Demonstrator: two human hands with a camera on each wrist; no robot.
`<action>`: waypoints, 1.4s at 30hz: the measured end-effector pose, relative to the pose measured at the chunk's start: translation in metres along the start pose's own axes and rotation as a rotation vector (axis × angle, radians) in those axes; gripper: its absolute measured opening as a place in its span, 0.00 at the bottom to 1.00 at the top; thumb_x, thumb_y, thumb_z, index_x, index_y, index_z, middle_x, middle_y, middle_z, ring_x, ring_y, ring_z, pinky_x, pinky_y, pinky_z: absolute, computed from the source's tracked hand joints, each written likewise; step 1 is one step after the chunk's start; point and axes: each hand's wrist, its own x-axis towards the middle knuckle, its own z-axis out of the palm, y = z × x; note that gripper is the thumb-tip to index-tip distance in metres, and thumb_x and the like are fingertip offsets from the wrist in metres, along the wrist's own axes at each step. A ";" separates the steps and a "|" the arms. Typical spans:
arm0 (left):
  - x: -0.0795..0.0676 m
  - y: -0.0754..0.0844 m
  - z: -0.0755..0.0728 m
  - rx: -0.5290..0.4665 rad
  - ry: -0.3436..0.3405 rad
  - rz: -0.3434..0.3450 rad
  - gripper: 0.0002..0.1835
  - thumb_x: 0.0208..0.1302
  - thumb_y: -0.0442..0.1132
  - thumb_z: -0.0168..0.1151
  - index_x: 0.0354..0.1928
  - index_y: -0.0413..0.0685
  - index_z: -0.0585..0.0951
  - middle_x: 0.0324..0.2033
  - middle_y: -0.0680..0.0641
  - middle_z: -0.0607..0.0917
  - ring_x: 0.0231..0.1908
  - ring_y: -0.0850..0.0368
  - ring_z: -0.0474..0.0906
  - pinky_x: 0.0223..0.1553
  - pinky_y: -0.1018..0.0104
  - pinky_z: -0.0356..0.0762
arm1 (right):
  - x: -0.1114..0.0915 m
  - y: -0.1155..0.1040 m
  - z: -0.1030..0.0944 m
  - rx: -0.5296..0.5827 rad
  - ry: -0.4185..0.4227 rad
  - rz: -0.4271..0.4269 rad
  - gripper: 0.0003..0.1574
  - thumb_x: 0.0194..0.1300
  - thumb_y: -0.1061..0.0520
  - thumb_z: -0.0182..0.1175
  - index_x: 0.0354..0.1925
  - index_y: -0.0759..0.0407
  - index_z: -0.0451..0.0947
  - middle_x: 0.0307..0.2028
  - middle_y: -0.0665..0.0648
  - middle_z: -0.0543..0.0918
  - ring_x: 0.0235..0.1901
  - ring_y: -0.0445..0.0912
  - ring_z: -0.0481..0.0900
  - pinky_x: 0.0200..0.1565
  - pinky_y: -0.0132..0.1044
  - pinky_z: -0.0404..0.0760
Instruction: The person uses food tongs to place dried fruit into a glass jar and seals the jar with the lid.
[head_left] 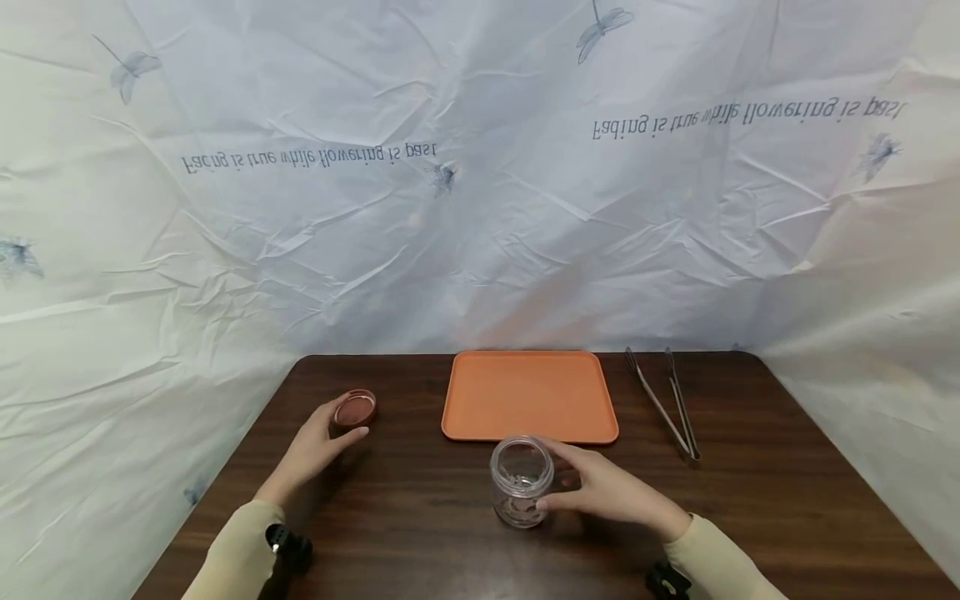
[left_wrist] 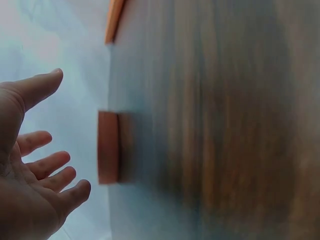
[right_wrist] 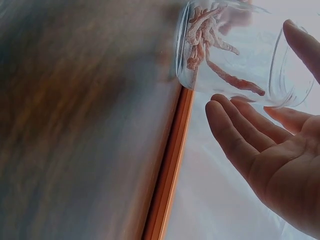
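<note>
A clear glass jar stands upright and lidless on the dark wooden table. Several pale reddish, wrinkled strips lie at its bottom, seen best in the right wrist view. My right hand is at the jar's right side, thumb in front and fingers behind, fairly straight; whether they touch the glass is unclear. On the left, a round reddish-brown lid lies with its hollow side up. My left hand is beside it with fingers spread; the left wrist view shows a gap between the hand and the lid.
An orange tray lies at the back middle of the table, just behind the jar. Metal tongs rest to its right with their arms spread. Wrinkled white printed sheeting hangs behind and along both sides of the table.
</note>
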 end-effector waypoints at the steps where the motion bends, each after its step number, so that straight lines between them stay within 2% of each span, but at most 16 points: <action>1: 0.002 -0.005 0.000 -0.002 0.002 -0.009 0.46 0.67 0.56 0.67 0.75 0.34 0.60 0.69 0.29 0.65 0.68 0.30 0.62 0.63 0.31 0.65 | 0.000 0.000 0.000 -0.002 -0.001 0.002 0.54 0.64 0.41 0.70 0.79 0.49 0.54 0.68 0.61 0.71 0.61 0.57 0.75 0.54 0.47 0.83; 4: 0.007 -0.017 0.000 -0.011 -0.004 -0.056 0.47 0.68 0.55 0.67 0.75 0.31 0.58 0.69 0.27 0.64 0.68 0.29 0.60 0.63 0.30 0.63 | -0.001 0.000 0.000 -0.009 -0.009 0.004 0.54 0.65 0.41 0.69 0.79 0.48 0.54 0.66 0.59 0.73 0.59 0.52 0.78 0.54 0.46 0.83; 8: 0.010 -0.032 0.000 -0.025 -0.045 -0.119 0.51 0.67 0.56 0.67 0.75 0.28 0.54 0.69 0.24 0.60 0.68 0.27 0.58 0.64 0.30 0.62 | -0.002 0.001 0.001 -0.021 -0.024 -0.005 0.53 0.66 0.41 0.68 0.79 0.51 0.55 0.64 0.58 0.76 0.54 0.44 0.81 0.52 0.45 0.83; 12: 0.014 -0.040 -0.001 -0.029 -0.082 -0.154 0.54 0.66 0.57 0.67 0.76 0.27 0.50 0.70 0.23 0.58 0.69 0.26 0.56 0.65 0.31 0.61 | -0.004 0.003 0.001 -0.028 -0.028 -0.010 0.53 0.67 0.41 0.67 0.79 0.54 0.55 0.64 0.59 0.76 0.53 0.43 0.81 0.51 0.43 0.83; 21: 0.027 -0.039 -0.003 -0.007 -0.147 -0.191 0.58 0.64 0.58 0.68 0.77 0.27 0.46 0.73 0.23 0.53 0.71 0.26 0.52 0.66 0.31 0.59 | -0.004 0.002 -0.002 -0.038 -0.036 -0.007 0.52 0.67 0.40 0.66 0.79 0.52 0.55 0.62 0.57 0.78 0.54 0.44 0.80 0.52 0.43 0.83; 26: 0.034 -0.043 0.000 0.011 -0.147 -0.188 0.58 0.63 0.58 0.69 0.75 0.24 0.48 0.71 0.21 0.56 0.69 0.26 0.57 0.66 0.33 0.62 | -0.005 0.001 -0.005 -0.034 -0.044 -0.001 0.51 0.68 0.40 0.66 0.79 0.48 0.54 0.63 0.58 0.77 0.55 0.46 0.80 0.52 0.43 0.83; 37: 0.047 -0.036 0.004 0.015 -0.160 -0.186 0.60 0.61 0.58 0.71 0.75 0.22 0.47 0.70 0.20 0.56 0.69 0.26 0.57 0.65 0.34 0.64 | -0.008 0.000 -0.009 -0.041 -0.041 0.014 0.52 0.68 0.40 0.66 0.79 0.54 0.54 0.64 0.59 0.76 0.57 0.49 0.80 0.54 0.43 0.82; 42: 0.050 -0.037 0.005 0.037 -0.143 -0.193 0.59 0.62 0.59 0.70 0.74 0.22 0.50 0.69 0.20 0.58 0.67 0.26 0.60 0.63 0.34 0.66 | -0.008 0.002 -0.008 -0.034 -0.048 0.001 0.51 0.68 0.40 0.66 0.79 0.49 0.54 0.64 0.60 0.76 0.56 0.48 0.80 0.53 0.44 0.83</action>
